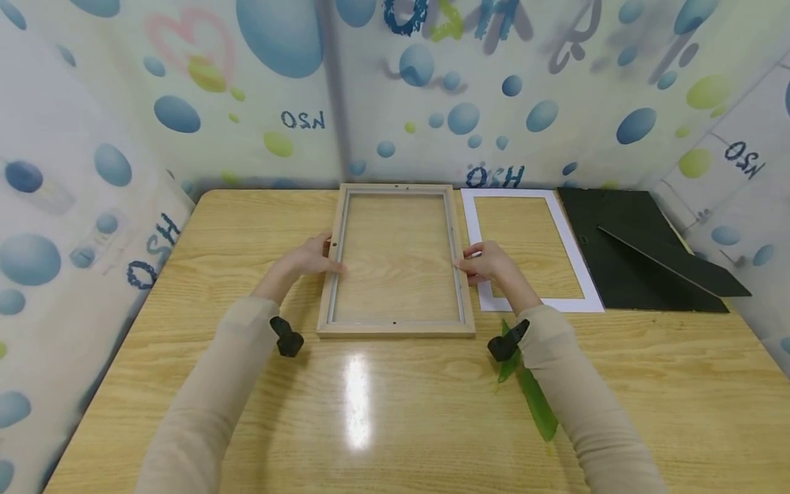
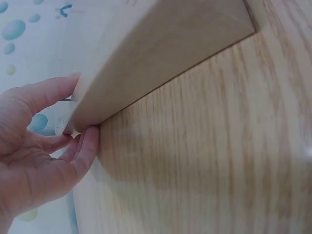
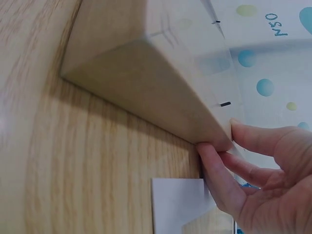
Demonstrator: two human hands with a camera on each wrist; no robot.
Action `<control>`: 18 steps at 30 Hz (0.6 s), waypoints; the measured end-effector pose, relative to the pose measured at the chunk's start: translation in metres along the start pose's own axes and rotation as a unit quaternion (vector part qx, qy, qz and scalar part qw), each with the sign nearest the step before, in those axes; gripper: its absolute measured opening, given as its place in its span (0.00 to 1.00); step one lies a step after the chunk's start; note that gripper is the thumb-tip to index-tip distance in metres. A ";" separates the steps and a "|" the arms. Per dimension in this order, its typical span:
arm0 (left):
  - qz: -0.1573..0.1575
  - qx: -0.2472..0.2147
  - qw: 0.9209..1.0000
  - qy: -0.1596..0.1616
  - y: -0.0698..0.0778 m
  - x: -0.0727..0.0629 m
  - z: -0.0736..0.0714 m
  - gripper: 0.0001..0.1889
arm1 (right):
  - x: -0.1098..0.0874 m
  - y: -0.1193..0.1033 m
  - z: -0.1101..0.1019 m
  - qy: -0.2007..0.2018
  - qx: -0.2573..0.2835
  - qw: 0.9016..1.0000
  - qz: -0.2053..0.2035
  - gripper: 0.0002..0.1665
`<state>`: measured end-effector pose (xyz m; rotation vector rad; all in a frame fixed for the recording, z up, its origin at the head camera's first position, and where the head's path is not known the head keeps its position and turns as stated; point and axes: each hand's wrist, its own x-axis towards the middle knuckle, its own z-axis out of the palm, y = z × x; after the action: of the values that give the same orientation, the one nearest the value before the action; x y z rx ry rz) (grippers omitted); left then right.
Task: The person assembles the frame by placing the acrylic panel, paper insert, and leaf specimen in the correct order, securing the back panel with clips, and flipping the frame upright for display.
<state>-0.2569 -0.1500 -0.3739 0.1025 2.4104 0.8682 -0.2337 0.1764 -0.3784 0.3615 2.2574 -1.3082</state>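
Note:
A light wooden picture frame [image 1: 395, 329] lies flat on the table, its inner rim and small dark tabs facing up. My left hand [image 1: 308, 257] holds its left side, thumb over the top edge and fingers against the outer side. On the opposite side, my right hand [image 1: 490, 264] pinches the right rail the same way. Both wrist views show the thumb above and fingertips low along the frame's side wall [image 2: 146, 63], near the tabletop. Just right of the frame lies a white mat board [image 1: 570, 247], partly covered by the right hand and wrist.
A black backing board [image 1: 642, 281] with its stand leg [image 1: 679, 264] raised lies at the far right. Green leaves [image 1: 538, 405] are partly hidden under the right forearm. A patterned curtain [image 1: 247, 151] borders the wooden table [image 1: 247, 226] at the back and sides.

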 end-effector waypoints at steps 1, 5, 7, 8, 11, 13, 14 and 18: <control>0.002 -0.001 1.000 -0.001 0.000 0.000 0.000 0.47 | 0.000 0.000 0.000 0.000 -0.002 1.000 -0.001 0.30; 0.009 -0.006 1.000 -0.003 -0.002 0.001 0.000 0.47 | -0.001 0.000 0.000 -0.003 -0.001 1.000 0.002 0.30; 0.012 -0.013 1.000 -0.008 -0.002 0.001 0.000 0.47 | 0.000 0.002 0.000 -0.007 0.003 1.000 0.003 0.30; 0.013 -0.017 1.000 -0.010 -0.003 0.002 0.000 0.47 | 0.000 0.002 0.000 -0.009 0.005 1.000 0.004 0.30; 0.020 -0.045 0.999 -0.023 -0.006 0.003 -0.002 0.47 | 0.001 0.003 0.000 -0.012 0.010 1.000 0.003 0.30; 0.026 -0.067 0.997 -0.031 -0.007 0.006 -0.004 0.46 | 0.002 0.003 0.000 -0.012 0.013 1.000 -0.002 0.30; 0.027 -0.076 0.996 -0.033 -0.008 0.007 -0.006 0.45 | 0.002 0.002 -0.001 -0.011 0.013 1.000 -0.004 0.30; 0.017 -0.070 0.997 -0.021 -0.002 0.011 -0.015 0.40 | 0.001 0.000 -0.002 -0.014 0.007 1.000 -0.007 0.31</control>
<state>-0.2741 -0.1574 -0.3718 0.1082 2.3086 1.0376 -0.2351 0.1778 -0.3785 0.3330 2.2324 -1.3292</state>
